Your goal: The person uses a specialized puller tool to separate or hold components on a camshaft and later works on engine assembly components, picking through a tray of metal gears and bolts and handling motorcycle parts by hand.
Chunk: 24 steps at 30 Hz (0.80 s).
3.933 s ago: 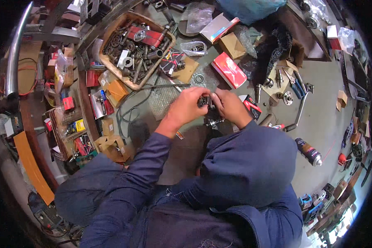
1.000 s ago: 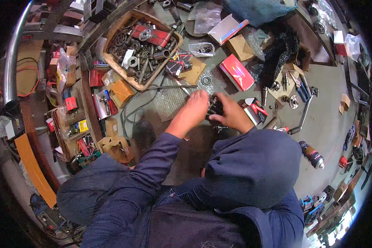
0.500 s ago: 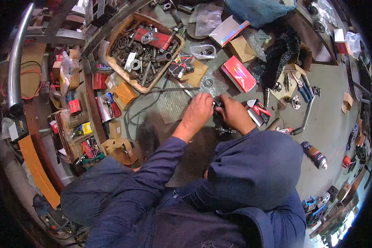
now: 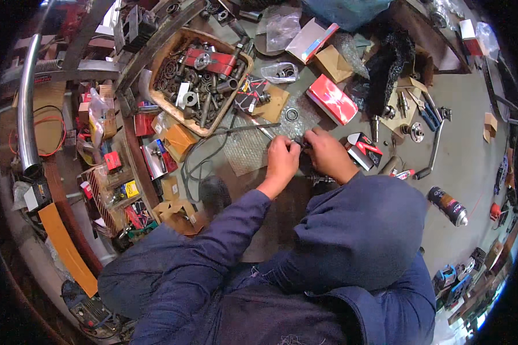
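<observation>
Near-left of the red-and-white rectangular cardboard box (image 4: 332, 99), left hand (image 4: 283, 157) and right hand (image 4: 330, 153) pinch a small dark metallic-looking part (image 4: 305, 145): apparently fingertip adjustment; next, steady grip seems needed.

Right there above the floor (image 4: 472, 138), the person's left hand (image 4: 282, 158) and right hand (image 4: 328, 154) are meeting, a small part (image 4: 303, 144) sitting between their fingertips. Beyond them, off to the left, a tray (image 4: 178, 118) is standing with loose metal pieces (image 4: 207, 95) lying in it. Straight ahead of the hands, a bearing ring (image 4: 292, 114) is resting on bubble wrap (image 4: 306, 118), a carton (image 4: 332, 99) lying just right of it. Farther right, pliers (image 4: 429, 116) are lying near a flanged piece (image 4: 415, 133); closer in, right of the knee (image 4: 365, 224), a spray can (image 4: 446, 205) is lying on its side.
</observation>
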{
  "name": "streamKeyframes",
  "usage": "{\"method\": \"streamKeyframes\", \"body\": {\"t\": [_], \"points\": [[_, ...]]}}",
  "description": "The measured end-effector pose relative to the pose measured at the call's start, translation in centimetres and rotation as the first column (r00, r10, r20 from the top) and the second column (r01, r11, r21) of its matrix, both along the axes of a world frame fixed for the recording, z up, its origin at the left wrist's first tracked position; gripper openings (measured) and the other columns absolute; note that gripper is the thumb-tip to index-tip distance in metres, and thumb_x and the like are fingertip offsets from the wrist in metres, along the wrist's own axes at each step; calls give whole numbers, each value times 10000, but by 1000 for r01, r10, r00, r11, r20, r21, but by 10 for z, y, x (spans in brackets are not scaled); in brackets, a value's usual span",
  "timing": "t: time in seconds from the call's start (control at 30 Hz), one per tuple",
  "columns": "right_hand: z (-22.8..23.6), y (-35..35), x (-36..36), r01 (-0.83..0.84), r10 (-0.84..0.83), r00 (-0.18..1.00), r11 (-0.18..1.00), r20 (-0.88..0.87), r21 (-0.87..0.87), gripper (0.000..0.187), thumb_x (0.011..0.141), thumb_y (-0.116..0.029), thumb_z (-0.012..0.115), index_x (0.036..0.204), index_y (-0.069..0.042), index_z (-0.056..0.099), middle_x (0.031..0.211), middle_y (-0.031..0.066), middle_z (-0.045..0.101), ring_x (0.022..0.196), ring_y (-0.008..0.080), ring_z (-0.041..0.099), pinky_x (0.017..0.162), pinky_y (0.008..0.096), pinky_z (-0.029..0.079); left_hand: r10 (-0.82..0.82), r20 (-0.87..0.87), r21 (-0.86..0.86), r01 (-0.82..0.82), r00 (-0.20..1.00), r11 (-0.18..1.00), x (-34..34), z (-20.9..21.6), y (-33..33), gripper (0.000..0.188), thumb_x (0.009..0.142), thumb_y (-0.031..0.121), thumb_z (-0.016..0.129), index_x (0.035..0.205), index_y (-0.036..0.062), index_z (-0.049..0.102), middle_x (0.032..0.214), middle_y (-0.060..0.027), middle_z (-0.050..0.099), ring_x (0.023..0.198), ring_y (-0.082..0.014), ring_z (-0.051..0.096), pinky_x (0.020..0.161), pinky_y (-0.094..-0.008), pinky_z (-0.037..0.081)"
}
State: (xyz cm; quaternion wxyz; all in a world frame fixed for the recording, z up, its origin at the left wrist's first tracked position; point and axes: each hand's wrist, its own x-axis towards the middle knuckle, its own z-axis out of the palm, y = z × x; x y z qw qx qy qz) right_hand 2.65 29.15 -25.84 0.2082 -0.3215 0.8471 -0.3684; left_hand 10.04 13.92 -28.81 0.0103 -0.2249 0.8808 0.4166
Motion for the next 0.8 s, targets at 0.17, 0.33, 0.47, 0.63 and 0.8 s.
{"method": "streamKeyframes", "body": {"t": [0.17,0.33,0.47,0.63,0.8], "points": [[14,4,4,38,-40,999,996,-30,-78,290,728,37,637,980,9,495,999,226,489,980,447,515,815,480,443,119,-91,54,-115,989,992,-2,-3,7,207,876,180,581,821,-18,587,739,-167,603,693,-319,589,659,-432,452],[8,14,7,12,-9,998,998,60,-61,292,771,22,651,1014,0,492,1036,230,489,997,451,518,837,477,443,357,194,527,-404,914,748,-18,2,-4,219,943,220,572,828,36,600,723,21,532,653,-90,450,595,-305,389],[4,8,-3,72,-85,991,991,106,116,264,788,-3,647,1019,-6,517,1037,230,508,990,438,537,840,482,453,229,-60,171,-216,972,961,-27,-5,-24,187,939,188,612,905,7,584,741,-29,604,652,-120,546,611,-299,448],[30,-22,-35,48,-28,971,996,-238,76,267,822,-41,573,1085,4,570,1037,203,565,990,364,590,844,446,500,344,52,254,-345,938,903,-36,2,-27,227,948,218,624,935,-4,580,760,-50,640,666,-120,618,593,-304,490],[-2,-85,-68,24,-58,972,989,-228,-147,370,831,-59,595,1198,-16,573,1085,200,595,1020,385,587,861,447,498,593,111,647,-511,797,566,-36,-9,-32,240,948,228,639,976,-8,603,845,-31,657,671,-124,625,565,-255,483]]}}
